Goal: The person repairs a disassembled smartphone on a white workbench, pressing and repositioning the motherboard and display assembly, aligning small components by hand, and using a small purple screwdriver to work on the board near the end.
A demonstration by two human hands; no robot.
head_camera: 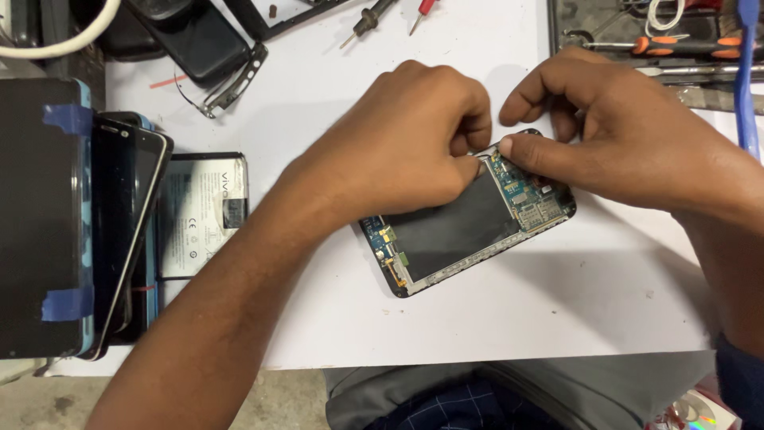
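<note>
Black opened phone (465, 227) under both hands (414, 147), screwdrivers (676, 46) in tray (561, 20)

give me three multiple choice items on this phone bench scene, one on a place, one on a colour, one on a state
1. Where does the loose battery lie, seen from the camera?
A. left of the opened phone
B. on top of the opened phone
C. right of the opened phone

2. What colour is the tape on the stacked phones at the left?
A. red
B. blue
C. yellow

3. What state is the phone under the hands in?
A. sealed in a case
B. screen lit
C. back off, circuit board bare

Answers:
1 A, it lies on the white sheet beside the stack.
2 B, blue strips cross both corners.
3 C, the left hand and right hand pinch at the exposed board.
</note>
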